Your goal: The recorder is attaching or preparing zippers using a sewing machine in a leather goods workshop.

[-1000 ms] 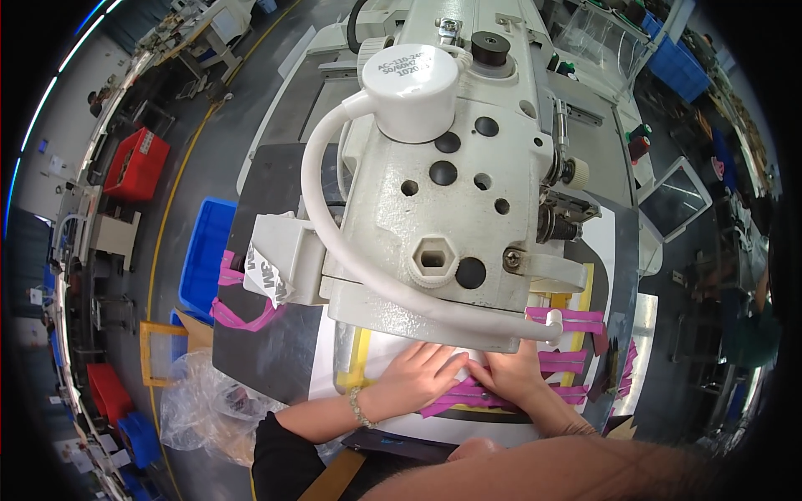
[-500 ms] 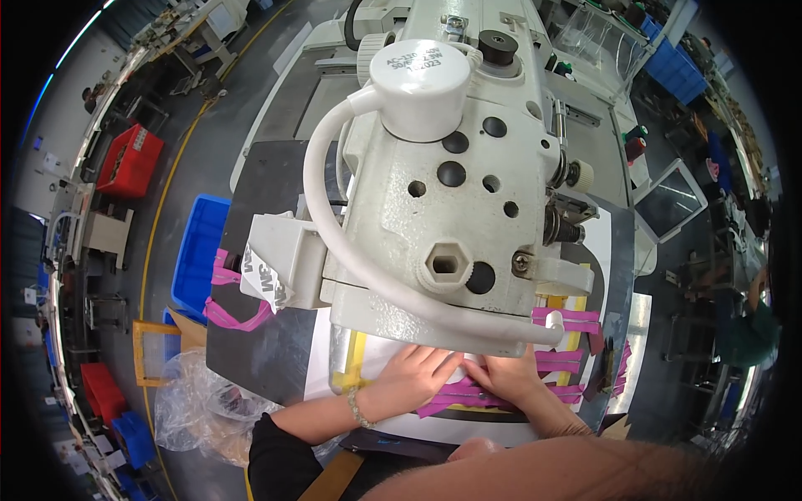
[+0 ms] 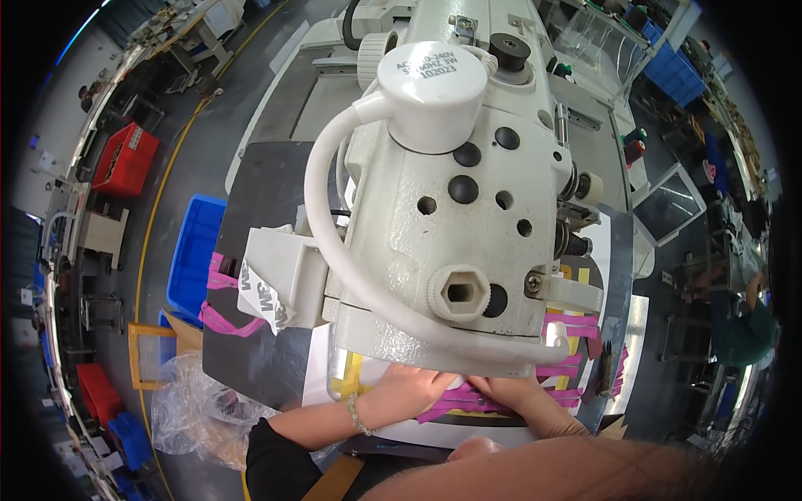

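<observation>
A white sewing machine head (image 3: 401, 250), with a hose curving round it, fills the middle. Below its front edge, my left hand (image 3: 405, 392), wearing a beaded bracelet, lies open on white sheet material, fingertips hidden under the machine. Beside it my right hand (image 3: 510, 392) rests with its thumb stretched toward the left hand and most other fingers hidden. Pink strips (image 3: 455, 405) lie at both hands, across yellow tape on the work. More pink strips (image 3: 558, 320) show at the right, and pink loops (image 3: 221, 321) at the left.
A blue bin (image 3: 188, 250) stands left of the dark table (image 3: 234, 367); a red crate (image 3: 125, 159) and crumpled clear plastic (image 3: 188, 422) are farther out. A screen (image 3: 668, 200) stands at right, beyond thread spools (image 3: 633, 146). A person in green (image 3: 743, 334) is at the far right.
The machine sits a little lower and farther right in view, covering more of both hands' fingers. A person in green has come into sight at the far right.
</observation>
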Tool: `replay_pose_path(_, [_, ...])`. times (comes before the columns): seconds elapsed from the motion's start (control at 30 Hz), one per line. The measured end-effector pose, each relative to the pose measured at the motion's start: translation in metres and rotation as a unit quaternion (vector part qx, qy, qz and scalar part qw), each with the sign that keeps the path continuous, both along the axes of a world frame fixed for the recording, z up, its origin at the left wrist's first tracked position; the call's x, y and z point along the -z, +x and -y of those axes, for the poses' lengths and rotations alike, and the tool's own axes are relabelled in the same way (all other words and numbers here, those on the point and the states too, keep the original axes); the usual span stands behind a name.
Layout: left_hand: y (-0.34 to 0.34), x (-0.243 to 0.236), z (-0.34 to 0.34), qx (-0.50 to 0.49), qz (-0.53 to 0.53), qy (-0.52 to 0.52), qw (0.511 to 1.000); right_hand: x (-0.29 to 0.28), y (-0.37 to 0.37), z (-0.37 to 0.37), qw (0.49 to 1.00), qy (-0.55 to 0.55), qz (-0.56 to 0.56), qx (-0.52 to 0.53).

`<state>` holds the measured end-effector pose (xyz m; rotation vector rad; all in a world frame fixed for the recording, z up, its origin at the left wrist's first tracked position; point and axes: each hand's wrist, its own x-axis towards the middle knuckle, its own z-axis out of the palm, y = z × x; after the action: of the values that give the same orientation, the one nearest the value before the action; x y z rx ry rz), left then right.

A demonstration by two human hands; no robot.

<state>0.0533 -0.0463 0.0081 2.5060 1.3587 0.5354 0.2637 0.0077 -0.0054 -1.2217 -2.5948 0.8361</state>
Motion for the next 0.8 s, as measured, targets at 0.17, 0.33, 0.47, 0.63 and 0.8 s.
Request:
replay_pose_path(0.17, [-0.003,-0.001,0.000,0.012,0.015,0.006,1.000,0.007,0.002,0.001,0.997,-0.013,-0.071,0.003])
replay_pose_path(0.33, [-0.004,0.012,0.005,0.060,-0.081,0.052,0.994,0.006,0.002,0.001,0.996,-0.059,-0.067,0.021])
replay_pose_path(0.47, [-0.005,0.028,0.006,0.064,0.006,0.059,0.996,0.003,0.000,0.001,0.996,-0.062,-0.067,0.021])
replay_pose_path(0.63, [-0.006,0.024,0.003,0.066,-0.047,0.088,0.993,0.006,0.000,0.001,0.996,-0.053,-0.063,0.017])
replay_pose_path(0.8, [-0.005,-0.001,-0.003,0.051,-0.043,0.074,0.995,0.006,0.002,0.002,0.997,-0.033,-0.061,0.015])
